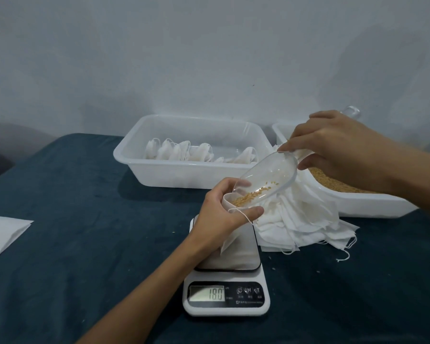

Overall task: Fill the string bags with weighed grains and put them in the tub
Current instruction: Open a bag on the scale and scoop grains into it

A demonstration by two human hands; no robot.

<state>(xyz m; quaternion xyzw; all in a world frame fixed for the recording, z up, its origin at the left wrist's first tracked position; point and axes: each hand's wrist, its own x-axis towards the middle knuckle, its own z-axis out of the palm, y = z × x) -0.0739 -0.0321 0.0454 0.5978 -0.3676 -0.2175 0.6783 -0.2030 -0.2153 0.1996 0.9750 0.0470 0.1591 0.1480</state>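
Golden grains (pixel 250 194) slide down a clear plastic scoop (pixel 268 177) into the mouth of a small white cloth string bag (pixel 230 214), held over the steel platform of a white digital kitchen scale (pixel 227 289) whose display appears to read 18.0. The left hand (pixel 224 217) pinches the bag's rim open between thumb and fingers, its drawstring looped near the forefinger; the right hand (pixel 333 147), well apart from it, grips the scoop's handle and tilts the scoop lip down into the opening. A heap of empty white string bags (pixel 303 217) lies just beside the scale on the dark blue cloth-covered counter (pixel 85 207). Behind it, at the right, a white plastic tray of loose grain (pixel 358 204) supplies the scoop, while the white rectangular plastic tub (pixel 181 175) at the back already holds a row of filled bags (pixel 184 151).

Pouring well here likely means keeping the scoop's lip inside the bag's mouth, tipping slowly so the last grains trickle rather than rush, and letting the bag's weight rest on the platform for a true reading. A few stray grains on the cloth suggest how easily spills occur.
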